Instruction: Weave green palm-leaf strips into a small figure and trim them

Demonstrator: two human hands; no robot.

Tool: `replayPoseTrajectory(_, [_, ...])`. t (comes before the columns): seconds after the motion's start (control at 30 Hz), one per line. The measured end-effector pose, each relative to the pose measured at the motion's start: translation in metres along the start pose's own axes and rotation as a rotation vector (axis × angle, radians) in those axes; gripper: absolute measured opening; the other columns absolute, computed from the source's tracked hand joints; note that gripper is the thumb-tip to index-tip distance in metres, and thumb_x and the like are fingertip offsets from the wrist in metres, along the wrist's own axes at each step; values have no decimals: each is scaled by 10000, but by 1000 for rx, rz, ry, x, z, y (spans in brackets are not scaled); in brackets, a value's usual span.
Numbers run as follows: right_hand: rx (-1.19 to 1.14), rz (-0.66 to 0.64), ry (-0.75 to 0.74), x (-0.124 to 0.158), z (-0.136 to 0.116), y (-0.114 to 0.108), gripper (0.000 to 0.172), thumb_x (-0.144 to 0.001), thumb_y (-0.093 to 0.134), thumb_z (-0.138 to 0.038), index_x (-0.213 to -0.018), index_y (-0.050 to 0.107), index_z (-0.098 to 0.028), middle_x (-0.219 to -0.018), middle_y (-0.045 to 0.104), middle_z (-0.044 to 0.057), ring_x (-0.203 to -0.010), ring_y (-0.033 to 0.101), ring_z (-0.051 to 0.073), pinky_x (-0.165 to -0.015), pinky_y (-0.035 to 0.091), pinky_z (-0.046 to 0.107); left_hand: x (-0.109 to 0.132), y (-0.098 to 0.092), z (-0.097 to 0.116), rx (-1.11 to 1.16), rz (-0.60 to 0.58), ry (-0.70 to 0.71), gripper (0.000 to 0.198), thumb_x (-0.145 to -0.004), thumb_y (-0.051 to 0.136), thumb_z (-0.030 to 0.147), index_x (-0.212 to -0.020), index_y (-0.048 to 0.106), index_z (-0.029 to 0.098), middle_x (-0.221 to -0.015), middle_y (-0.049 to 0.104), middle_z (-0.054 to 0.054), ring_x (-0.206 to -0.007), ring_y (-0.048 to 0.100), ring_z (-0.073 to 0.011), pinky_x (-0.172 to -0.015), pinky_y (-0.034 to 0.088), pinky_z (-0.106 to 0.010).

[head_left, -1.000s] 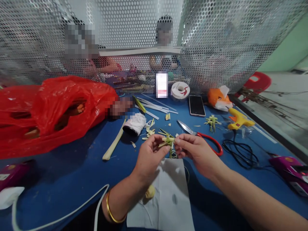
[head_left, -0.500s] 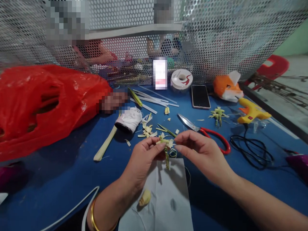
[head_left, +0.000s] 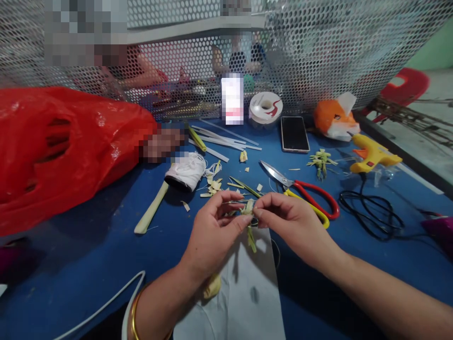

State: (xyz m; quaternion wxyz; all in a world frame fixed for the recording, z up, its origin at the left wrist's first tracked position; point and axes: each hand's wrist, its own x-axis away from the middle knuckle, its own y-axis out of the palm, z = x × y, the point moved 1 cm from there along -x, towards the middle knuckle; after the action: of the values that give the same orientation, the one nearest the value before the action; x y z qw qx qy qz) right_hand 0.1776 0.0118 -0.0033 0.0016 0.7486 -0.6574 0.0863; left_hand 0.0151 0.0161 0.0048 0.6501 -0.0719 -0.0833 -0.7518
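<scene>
Between my hands, above a white sheet of paper [head_left: 247, 283], is a small pale green figure [head_left: 249, 206] made of folded, tied plant strips, with its stalk ends hanging down. My left hand [head_left: 215, 231] grips it between thumb and fingers. From the other side, my right hand [head_left: 297, 222] pinches its top right part with thumb and forefinger; the fingertips hide some of it. A similar plant-strip figure [head_left: 321, 163] lies on the table at the right. Scissors [head_left: 278, 174] with red handles lie just beyond my right hand, beside a yellow handle [head_left: 320, 216] partly covered by it.
Plant scraps [head_left: 214, 185], a cone of white thread [head_left: 187, 171] and a pale stalk [head_left: 151, 210] lie left of centre. A red plastic bag [head_left: 106, 141] fills the left. Farther back are a ribbon roll [head_left: 266, 108], a phone [head_left: 295, 134] and a yellow glue gun [head_left: 375, 153] with black cord.
My right hand has closed in and now touches the figure, which has turned and shifted slightly right. A yellow handle has come into sight by the scissors. The view has shifted a little.
</scene>
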Motion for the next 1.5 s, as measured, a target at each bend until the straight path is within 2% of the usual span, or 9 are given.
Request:
replayPoseTrajectory(0.1, [21,-5,-13,1,-2,1,140,-810,635,-307,-761,653,-177,-672,607,-11,-607,521,113,-556,424,230,1,-1,-1,-84,-83,8,123,-743,706,214,-840,647,168,-829,676,-27,-770,614,-150,-690,481,-276])
replayPoseTrajectory(0.2, [6,-17,-11,1,-3,2,144,-804,636,-310,-758,663,-176,-678,620,-8,-592,516,108,-537,414,223,0,-1,-3,-111,-100,-31,91,-747,689,220,-791,634,161,-731,635,0,-678,566,-123,-637,454,-263])
replayPoseTrajectory(0.37, [1,-4,9,2,-4,5,132,-800,640,-295,-755,672,-174,-668,625,-9,-588,520,107,-535,424,217,-1,0,-3,-96,-109,-49,96,-728,686,211,-773,615,164,-709,607,18,-657,537,-110,-624,445,-254])
replayPoseTrajectory(0.5, [-24,-10,11,3,-5,6,113,-785,641,-279,-758,674,-174,-686,641,-2,-606,539,112,-551,436,222,0,1,-1,-62,-68,-74,88,-713,678,188,-735,596,168,-681,586,29,-634,519,-99,-610,430,-241])
replayPoseTrajectory(0.67, [-82,-1,49,2,-4,6,146,-754,652,-282,-845,657,-168,-673,608,-17,-583,509,103,-526,407,217,-1,2,-1,-58,-50,-52,79,-709,681,186,-737,611,166,-711,610,15,-664,547,-108,-633,441,-243])
replayPoseTrajectory(0.97, [-30,-32,45,2,-7,6,96,-730,628,-253,-698,622,-163,-636,570,-23,-573,479,92,-528,392,212,-1,0,0,-142,-56,-11,86,-706,684,185,-761,620,166,-723,621,11,-669,561,-114,-606,447,-229])
replayPoseTrajectory(1.13, [-29,-27,51,3,-5,6,88,-731,616,-251,-707,628,-167,-626,575,-23,-559,480,94,-518,398,213,-1,1,-1,-113,-61,-45,71,-737,668,212,-769,632,159,-693,609,16,-642,533,-105,-611,430,-233])
replayPoseTrajectory(1.5, [-10,-8,47,3,-5,7,115,-743,616,-281,-727,633,-169,-637,568,-13,-567,466,104,-505,383,225,-2,1,0,-162,-21,-27,87,-768,646,250,-753,631,166,-693,600,11,-638,510,-113,-607,412,-242])
